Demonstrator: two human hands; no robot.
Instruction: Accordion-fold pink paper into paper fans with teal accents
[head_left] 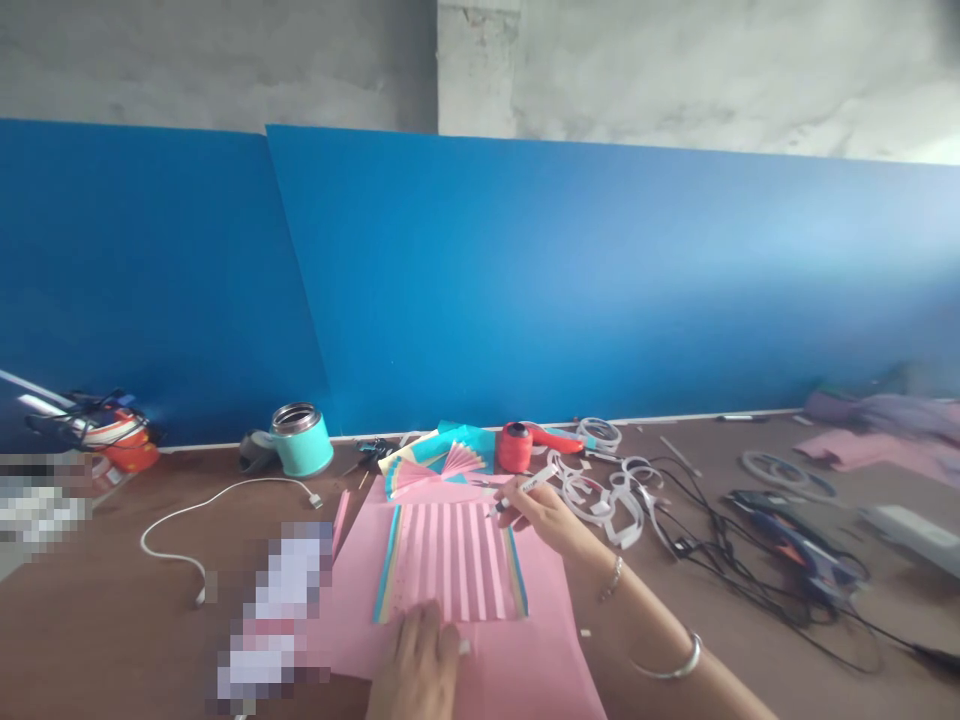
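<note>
My right hand (541,512) pinches a white pen (538,477), slanting leftward to the far right corner of pleated pink paper (450,565), its folds running away from my left hand (421,665), fingers close together at the near edge

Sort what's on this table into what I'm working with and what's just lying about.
In the job, it seems:
- pleated paper, by the left hand
- white pen, in the right hand
- pink sheet
- pleated fan

Apparently just lying about:
- turquoise mug
- white USB cable
- black cables
</note>
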